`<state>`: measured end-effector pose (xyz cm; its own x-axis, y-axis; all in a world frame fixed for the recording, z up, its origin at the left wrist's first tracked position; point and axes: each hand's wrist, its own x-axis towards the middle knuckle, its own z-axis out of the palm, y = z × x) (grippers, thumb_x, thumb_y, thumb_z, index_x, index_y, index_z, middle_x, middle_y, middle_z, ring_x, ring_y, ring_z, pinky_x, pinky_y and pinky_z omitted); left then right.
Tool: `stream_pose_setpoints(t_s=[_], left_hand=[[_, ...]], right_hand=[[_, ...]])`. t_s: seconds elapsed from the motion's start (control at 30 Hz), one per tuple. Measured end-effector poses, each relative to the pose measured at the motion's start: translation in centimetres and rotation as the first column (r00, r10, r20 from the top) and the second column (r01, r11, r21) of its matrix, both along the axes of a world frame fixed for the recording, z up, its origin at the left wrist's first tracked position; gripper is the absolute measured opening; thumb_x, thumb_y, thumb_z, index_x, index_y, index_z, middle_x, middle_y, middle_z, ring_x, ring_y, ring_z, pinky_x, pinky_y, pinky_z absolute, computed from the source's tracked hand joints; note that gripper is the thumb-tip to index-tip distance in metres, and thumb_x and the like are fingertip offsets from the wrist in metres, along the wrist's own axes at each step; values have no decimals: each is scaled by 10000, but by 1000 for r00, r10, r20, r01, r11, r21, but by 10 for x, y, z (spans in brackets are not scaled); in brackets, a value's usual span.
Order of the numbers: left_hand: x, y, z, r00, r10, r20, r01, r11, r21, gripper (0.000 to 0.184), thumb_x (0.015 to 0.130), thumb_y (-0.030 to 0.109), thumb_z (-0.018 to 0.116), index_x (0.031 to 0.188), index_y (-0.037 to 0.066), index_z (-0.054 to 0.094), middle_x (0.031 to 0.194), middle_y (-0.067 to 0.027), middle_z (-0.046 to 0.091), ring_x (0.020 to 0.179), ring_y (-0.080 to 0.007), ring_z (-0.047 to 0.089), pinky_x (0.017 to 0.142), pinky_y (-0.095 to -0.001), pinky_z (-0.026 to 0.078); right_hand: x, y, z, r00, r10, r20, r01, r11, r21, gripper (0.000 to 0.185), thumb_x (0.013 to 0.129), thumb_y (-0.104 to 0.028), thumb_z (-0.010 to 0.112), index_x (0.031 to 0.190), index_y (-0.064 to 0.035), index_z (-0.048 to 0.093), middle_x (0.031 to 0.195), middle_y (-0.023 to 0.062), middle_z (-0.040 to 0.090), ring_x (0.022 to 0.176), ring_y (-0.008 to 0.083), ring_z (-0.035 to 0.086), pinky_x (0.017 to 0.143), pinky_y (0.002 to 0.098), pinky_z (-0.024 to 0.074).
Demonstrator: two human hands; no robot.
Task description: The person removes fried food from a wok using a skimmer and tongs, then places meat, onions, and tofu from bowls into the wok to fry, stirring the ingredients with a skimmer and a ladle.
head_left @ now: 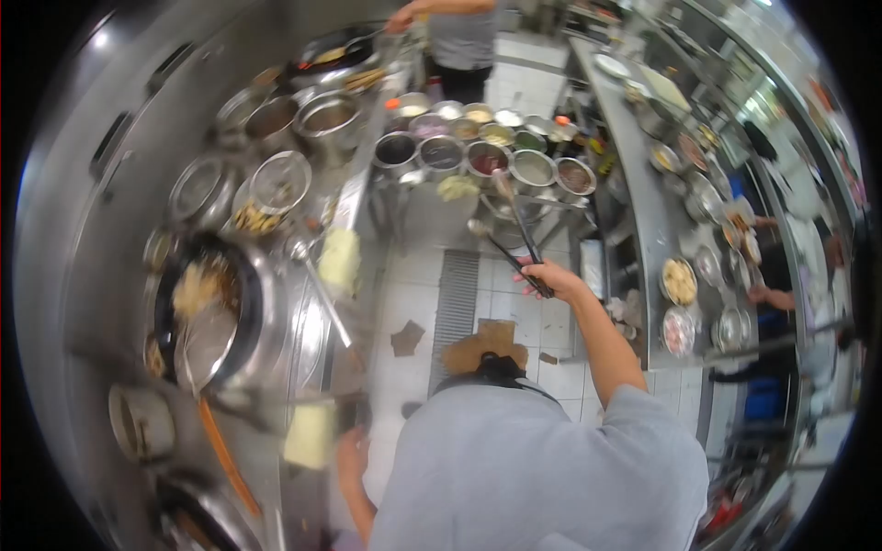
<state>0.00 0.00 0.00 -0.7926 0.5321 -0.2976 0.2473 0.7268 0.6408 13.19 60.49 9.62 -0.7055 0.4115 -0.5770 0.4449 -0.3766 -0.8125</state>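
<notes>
My right hand (548, 278) is closed on black-handled utensils (522, 230) with two long arms that spread toward the metal bowls; whether they are one pair of tongs or two spoons is unclear. Their tips hang near a bowl of red sauce (485, 160) and a pale heap (457, 188). Low at the left counter's edge, my left hand (352, 452) is blurred, beside a dark shape and a pale yellow cloth (310, 435). Its grip cannot be made out. A wok (243, 312) on the left holds frothing food and a wire strainer (209, 344).
Pots (328, 119), a colander (281, 182) and a long ladle (323, 289) stand or lie on the left counter. A co-worker (461, 41) is at the far end. Bowls (679, 281) line the right counter. Flattened cardboard (482, 347) lies on the floor.
</notes>
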Motion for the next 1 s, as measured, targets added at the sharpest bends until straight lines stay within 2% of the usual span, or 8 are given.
stream_pose_setpoints(t_s=[0.1, 0.17, 0.23, 0.33, 0.53, 0.7, 0.77, 1.0], left_hand=[[-41, -15, 55, 1000, -22, 20, 25, 990, -141, 294, 824, 147, 645, 1097, 37, 647, 1051, -198, 657, 1025, -351, 612, 883, -411, 474], [-22, 15, 38, 994, -67, 88, 72, 996, -47, 265, 829, 160, 648, 1064, 38, 655, 1008, -189, 672, 958, -354, 638, 819, -413, 498], [-12, 41, 24, 987, -112, 116, 126, 985, -119, 256, 828, 167, 658, 1051, 41, 659, 970, -184, 683, 907, -367, 652, 778, -413, 512], [-2, 94, 49, 971, -188, 145, 220, 943, -252, 233, 827, 141, 660, 1038, 45, 662, 935, -173, 691, 869, -366, 656, 772, -409, 516], [11, 176, -3, 980, -74, 184, 112, 972, -208, 215, 827, 101, 651, 1037, 55, 655, 954, -156, 671, 887, -335, 641, 754, -401, 521], [8, 253, -10, 987, -30, 155, 63, 975, -214, 215, 824, 90, 649, 1037, 55, 651, 959, -151, 665, 894, -327, 636, 752, -401, 522], [0, 274, -15, 989, -25, 148, 56, 976, -209, 216, 823, 86, 649, 1037, 55, 649, 962, -150, 662, 897, -324, 633, 751, -401, 522], [-41, 316, -38, 991, -45, 126, 64, 986, -157, 218, 820, 72, 647, 1037, 56, 644, 969, -143, 652, 906, -312, 626, 748, -400, 523]], right_hand=[[17, 0, -38, 984, -81, 157, 56, 985, 161, 510, 840, -255, 618, 1277, -35, 474, 913, 135, 672, 621, 260, 661, 455, 336, 544], [73, 53, -57, 841, -91, 533, -236, 825, 513, 360, 809, -222, 619, 1078, 17, 607, 841, 204, 664, 592, 287, 658, 474, 350, 543], [114, 81, -68, 812, -298, 503, -175, 697, 695, 272, 787, -172, 592, 954, 36, 645, 773, 225, 659, 599, 311, 664, 500, 383, 533], [161, 142, -146, 717, -210, 665, -251, 811, 528, 243, 781, -124, 544, 943, 23, 649, 711, 178, 669, 648, 310, 682, 596, 419, 533], [179, 206, -197, 560, -532, 636, -38, 750, 661, 293, 847, -142, 545, 1109, -16, 579, 1014, 219, 660, 1006, 351, 637, 867, 427, 497], [185, 278, -252, 476, -679, 558, 174, 695, 698, 302, 871, -174, 535, 1138, -33, 543, 1065, 233, 631, 1038, 393, 599, 905, 457, 465], [177, 301, -248, 459, -722, 518, 481, 692, 538, 386, 872, -168, 555, 1220, -8, 501, 1127, 233, 619, 1082, 400, 581, 921, 451, 458], [135, 396, -257, 481, -840, 252, 464, 488, 739, 394, 891, -234, 589, 1210, -19, 505, 1169, 247, 592, 1076, 418, 572, 935, 450, 432]])
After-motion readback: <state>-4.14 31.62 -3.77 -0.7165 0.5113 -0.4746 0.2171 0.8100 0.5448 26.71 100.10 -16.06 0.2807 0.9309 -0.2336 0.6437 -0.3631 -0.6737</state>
